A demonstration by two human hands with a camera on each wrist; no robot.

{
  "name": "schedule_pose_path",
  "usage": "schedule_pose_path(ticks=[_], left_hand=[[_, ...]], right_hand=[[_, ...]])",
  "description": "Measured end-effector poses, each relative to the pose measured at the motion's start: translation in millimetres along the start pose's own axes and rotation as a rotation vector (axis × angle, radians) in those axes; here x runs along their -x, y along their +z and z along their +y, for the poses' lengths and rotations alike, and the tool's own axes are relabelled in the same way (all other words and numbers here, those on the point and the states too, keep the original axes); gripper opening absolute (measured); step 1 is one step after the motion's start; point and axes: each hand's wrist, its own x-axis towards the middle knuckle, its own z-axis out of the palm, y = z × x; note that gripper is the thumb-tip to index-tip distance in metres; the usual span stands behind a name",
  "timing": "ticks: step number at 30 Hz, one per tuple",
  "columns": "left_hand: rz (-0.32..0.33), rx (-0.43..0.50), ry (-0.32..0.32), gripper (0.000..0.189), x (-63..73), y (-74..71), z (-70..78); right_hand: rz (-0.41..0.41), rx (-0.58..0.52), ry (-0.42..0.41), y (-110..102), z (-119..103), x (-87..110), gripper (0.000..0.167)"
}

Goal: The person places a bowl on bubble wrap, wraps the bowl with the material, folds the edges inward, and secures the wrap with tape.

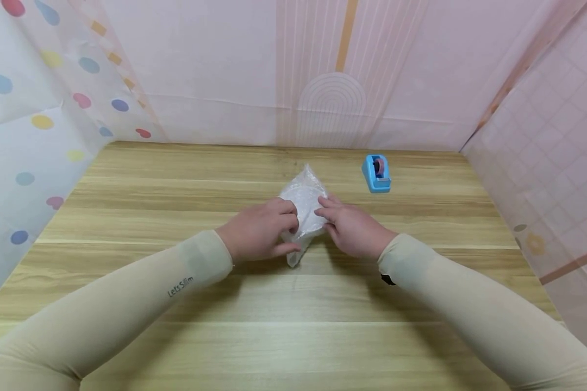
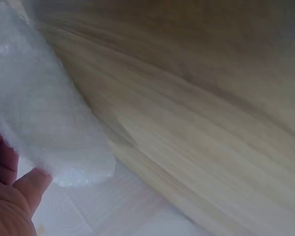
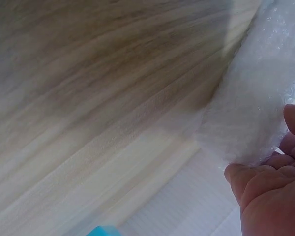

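A bundle of clear bubble wrap (image 1: pixel 305 202) sits between both hands over the middle of the table, one pointed corner facing away and another facing the person. A pale rounded shape shows through the film; its kind is hidden by the wrap. My left hand (image 1: pixel 261 231) grips the left side, fingers bent over the top and thumb by the near corner. On the opposite side my right hand (image 1: pixel 357 227) holds the edge, with fingers on top and thumb lower down. Both wrist views show the padded side of the bubble wrap (image 2: pixel 49 103) against thumb and fingers.
A blue tape dispenser (image 1: pixel 377 175) with a pink roll stands at the back right of the wood-grain table (image 1: pixel 293 336). Patterned sheets hang as walls behind (image 1: pixel 215 70) and along both sides.
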Motion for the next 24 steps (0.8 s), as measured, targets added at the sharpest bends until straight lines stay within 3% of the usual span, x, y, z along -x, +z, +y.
schedule_pose_path(ticks=[5, 11, 15, 19, 22, 24], left_hand=[[-0.006, 0.085, -0.075, 0.017, -1.2, 1.0, 2.1], [0.045, 0.215, -0.235, 0.015, -6.3, 3.3, 9.8], [0.073, 0.224, -0.337, 0.015, -12.9, 7.3, 18.9], [0.045, 0.214, -0.419, 0.015, -19.0, 10.5, 25.3], [0.01, 0.225, -0.45, 0.016, -21.3, 10.7, 25.4], [-0.01, 0.236, -0.432, 0.018, -21.1, 10.6, 22.8]], right_hand=[[0.009, 0.01, -0.004, 1, 0, -0.6, 0.041], [0.002, -0.005, 0.015, 2, -1, 0.6, 0.042], [0.008, -0.007, 0.018, 2, -2, 1.4, 0.043], [0.012, 0.003, 0.018, 2, -3, 1.9, 0.042], [0.008, 0.008, 0.027, 2, -4, 2.1, 0.042], [0.005, 0.015, 0.033, 2, -5, 2.1, 0.042]])
